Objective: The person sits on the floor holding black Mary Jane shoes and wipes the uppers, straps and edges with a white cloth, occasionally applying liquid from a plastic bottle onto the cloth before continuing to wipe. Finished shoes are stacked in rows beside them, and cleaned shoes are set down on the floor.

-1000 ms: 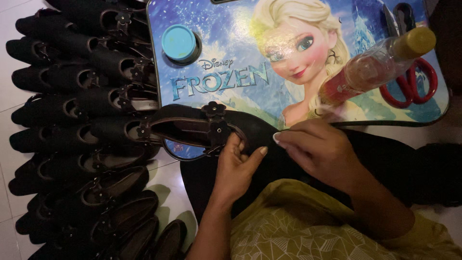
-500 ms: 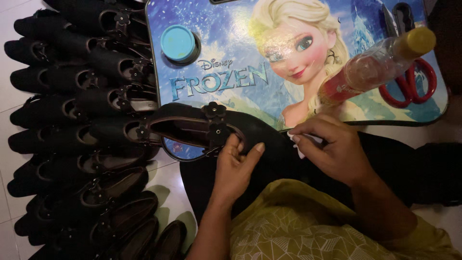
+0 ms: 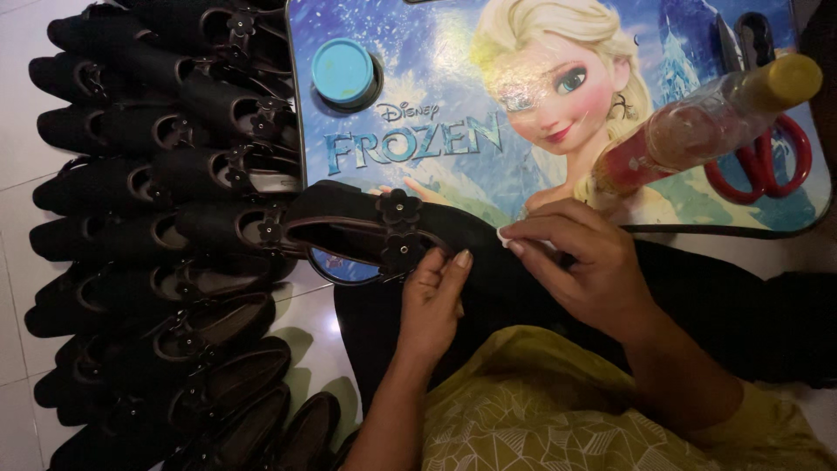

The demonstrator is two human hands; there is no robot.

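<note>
A black flat shoe with a flower-shaped trim (image 3: 384, 231) is held across the person's lap, just at the near edge of a blue picture-printed lap table (image 3: 488, 131), with the shoe's opening turned upward. The left hand (image 3: 436, 296) is closed on the shoe's near side, thumb and fingers pressed against the rim beside the flower trim. The right hand (image 3: 588, 266) is laid on the toe end of the same shoe, its fingertips pinched together on a small white scrap (image 3: 506, 237) that is pressed to the black surface. The two hands are close together, with only a short stretch of shoe between them.

On the table's right part, a clear plastic bottle with a yellow cap and reddish contents (image 3: 706, 126) is lying on its side, across a pair of red-handled scissors (image 3: 763, 153) near the right edge. A round blue lid (image 3: 343, 71) is set in a recess near the table's far left corner.

To the left of the table, many more black flat shoes (image 3: 166, 209) of the same kind are laid in rows on a pale tiled floor (image 3: 13, 174), reaching from the far side down to the near left corner of the view. A yellow patterned garment (image 3: 540, 419) is seen at the bottom, over dark trousers (image 3: 741, 305).
</note>
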